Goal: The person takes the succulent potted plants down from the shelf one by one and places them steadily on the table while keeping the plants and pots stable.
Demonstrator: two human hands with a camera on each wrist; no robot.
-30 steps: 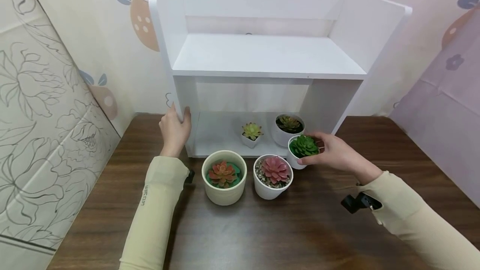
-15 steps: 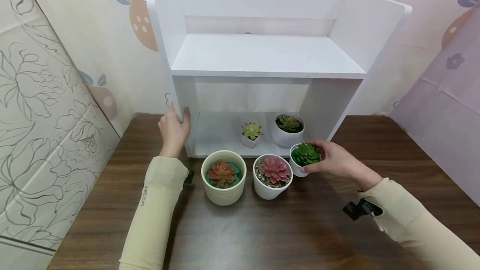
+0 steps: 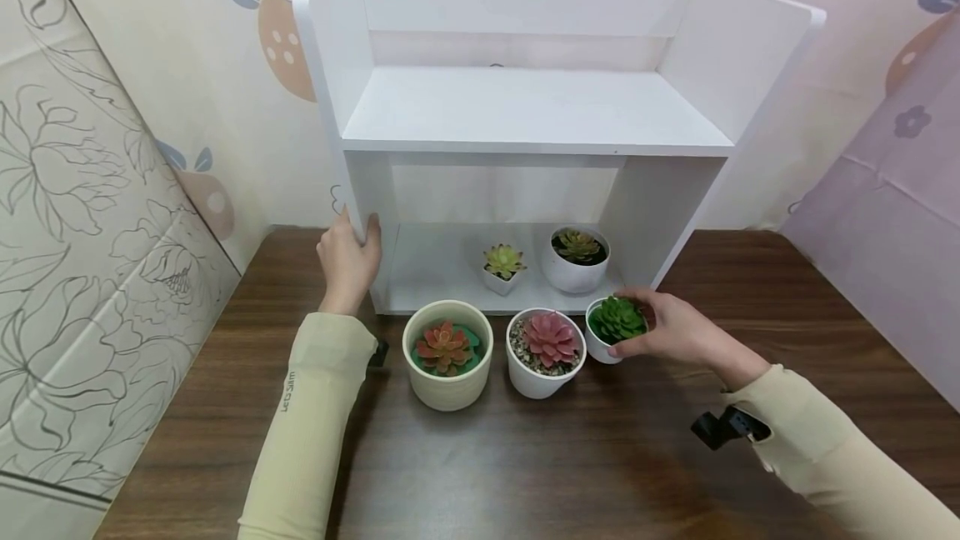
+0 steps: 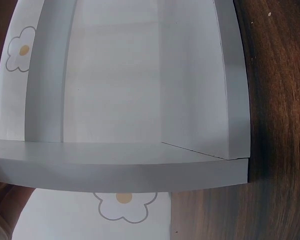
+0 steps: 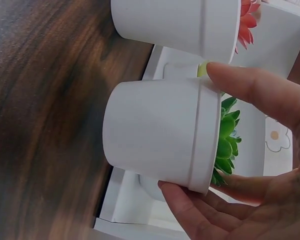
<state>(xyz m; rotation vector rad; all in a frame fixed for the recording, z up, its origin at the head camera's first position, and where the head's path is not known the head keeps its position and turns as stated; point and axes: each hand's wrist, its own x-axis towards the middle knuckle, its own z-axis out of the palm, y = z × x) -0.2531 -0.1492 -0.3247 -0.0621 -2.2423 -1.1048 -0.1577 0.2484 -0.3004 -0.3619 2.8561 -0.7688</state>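
My left hand (image 3: 351, 261) holds the front edge of the left side panel of a white two-tier shelf (image 3: 536, 146), thumb inside and fingers outside. In the left wrist view only bits of that hand show beside the panel (image 4: 115, 175). With thumb and fingers, my right hand (image 3: 671, 325) grips the rim of a small white pot with a green succulent (image 3: 617, 320). This potted succulent (image 5: 157, 132) is in front of the shelf's lower board, just right of a white pot with a pink succulent (image 3: 543, 354).
A cream pot with a reddish succulent (image 3: 447, 357) stands on the dark wooden table (image 3: 480, 473), left of the pink one. On the lower board are a tiny yellow-green succulent (image 3: 502, 267) and a wider white pot (image 3: 576, 263). A patterned wall (image 3: 225, 40) rises behind.
My right hand has brought the green succulent's pot toward me and slightly right, away from the lower board's front edge. The left hand stays on the side panel.
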